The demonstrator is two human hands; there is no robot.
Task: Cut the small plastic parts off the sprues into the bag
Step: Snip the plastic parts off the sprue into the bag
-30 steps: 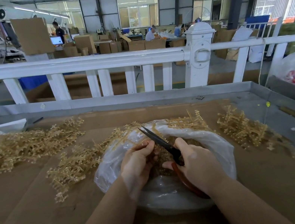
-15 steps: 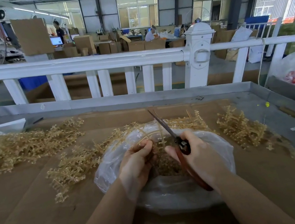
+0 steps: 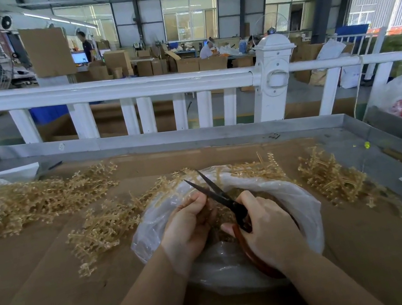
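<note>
Seen from the head camera, both bare hands work directly over the mouth of a clear plastic bag (image 3: 305,203) that sits on the cardboard-covered desk (image 3: 30,290). The left hand (image 3: 188,224) has its grip closed, fingers curled tight around a small piece of sprue that is mostly hidden inside the fist. The right hand (image 3: 266,226) has its grip clamped on the reddish-brown handles of the scissors (image 3: 217,192), whose dark blades stand apart in a narrow V, tips pointing away from the person and lying just beside the left fingers. Inside the bag, between the hands, a brownish heap of cut parts (image 3: 223,225) is visible, though single pieces cannot be made out. Tan sprues lie in loose piles on the desk: a large pile (image 3: 28,201) at far left, another (image 3: 105,223) just beside the bag's left edge, a third (image 3: 333,177) to its right, and some (image 3: 259,169) along the far rim of the bag. A white railing (image 3: 129,89) runs across behind the desk.
</note>
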